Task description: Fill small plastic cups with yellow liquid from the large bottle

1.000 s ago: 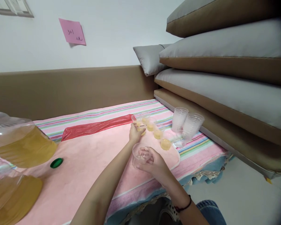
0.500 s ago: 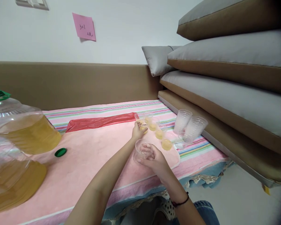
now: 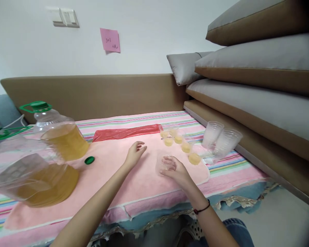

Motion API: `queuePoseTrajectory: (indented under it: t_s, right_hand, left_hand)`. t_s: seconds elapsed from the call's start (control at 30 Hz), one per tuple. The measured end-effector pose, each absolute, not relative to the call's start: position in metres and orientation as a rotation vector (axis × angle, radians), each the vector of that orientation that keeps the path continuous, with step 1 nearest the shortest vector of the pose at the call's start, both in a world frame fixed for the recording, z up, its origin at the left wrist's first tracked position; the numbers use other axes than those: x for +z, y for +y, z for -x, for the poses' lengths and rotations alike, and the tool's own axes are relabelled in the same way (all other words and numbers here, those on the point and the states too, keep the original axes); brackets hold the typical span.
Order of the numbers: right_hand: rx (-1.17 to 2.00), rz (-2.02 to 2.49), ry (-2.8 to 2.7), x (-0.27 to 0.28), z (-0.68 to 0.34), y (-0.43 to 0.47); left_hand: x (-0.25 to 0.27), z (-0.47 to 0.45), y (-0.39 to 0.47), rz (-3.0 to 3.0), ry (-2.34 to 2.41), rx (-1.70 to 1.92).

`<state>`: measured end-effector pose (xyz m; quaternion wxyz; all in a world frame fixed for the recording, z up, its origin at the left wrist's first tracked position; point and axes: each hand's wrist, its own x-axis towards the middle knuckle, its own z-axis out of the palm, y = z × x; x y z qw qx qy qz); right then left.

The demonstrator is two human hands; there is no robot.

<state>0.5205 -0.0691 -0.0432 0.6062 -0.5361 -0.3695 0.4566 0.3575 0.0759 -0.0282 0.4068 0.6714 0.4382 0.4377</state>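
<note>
My right hand [image 3: 175, 170] is wrapped round a clear plastic cup [image 3: 160, 165] with no yellow liquid visible in it, low over the pink cloth. My left hand [image 3: 135, 154] hovers above the cloth to the left of that cup, fingers apart and holding nothing. Beyond the hands, several clear cups of yellow liquid [image 3: 186, 148] stand in a loose group. At the left are two big clear plastic jugs partly filled with yellow liquid: a nearer jug [image 3: 51, 183] without a visible cap, and a farther jug [image 3: 67, 140] with a green cap.
A green cap [image 3: 89, 160] lies beside the jugs. Two stacks of clear cups [image 3: 226, 142] lean at the right, near piled cushions [image 3: 247, 89]. A red plastic bag [image 3: 126, 132] stretches along the back of the pink cloth [image 3: 113, 185]. The bed's front edge is frilled.
My left hand has let go of a cup of yellow liquid in the group and drawn back to the left. The right hand still holds its cup. The view has turned left.
</note>
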Motion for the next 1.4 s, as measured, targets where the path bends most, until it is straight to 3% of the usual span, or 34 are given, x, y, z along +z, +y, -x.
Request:
queuePoseTrajectory:
  t_s: [0.37, 0.57, 0.7, 0.77, 0.9, 1.0, 1.13, 1.4]
  right_hand:
    - [1.033, 1.276, -1.014, -0.076, -0.49, -0.048]
    - [0.881, 1.318, -1.119, -0.056, -0.5, -0.07]
    - [0.466, 1.362, -1.407, -0.044, -0.484, -0.086]
    - [0.363, 1.349, -1.534, -0.044, -0.461, -0.086]
    - [0.2, 1.203, -1.808, -0.043, -0.397, -0.071]
    - [-0.062, 1.176, -1.982, -0.035, -0.362, -0.057]
    - [-0.333, 1.444, -2.009, -0.042, -0.372, -0.057]
    - [0.274, 1.496, -1.648, -0.092, -0.436, -0.062]
  left_hand:
    - [-0.001, -0.221, -0.003, -2.041, 1.224, 1.416]
    - [0.026, -0.155, -0.031, -2.411, 1.302, 2.042]
    - [0.037, -0.105, -0.031, -1.996, 1.637, 2.568]
    - [0.038, -0.083, -0.025, -1.613, 1.809, 2.655]
    - [0.027, -0.049, -0.004, -1.003, 1.846, 2.304]
    - [0.013, -0.038, 0.008, -0.896, 1.809, 2.036]
    - [0.009, -0.038, 0.015, -0.87, 1.814, 1.952]
    - [0.022, -0.039, 0.014, -0.854, 1.778, 1.955]
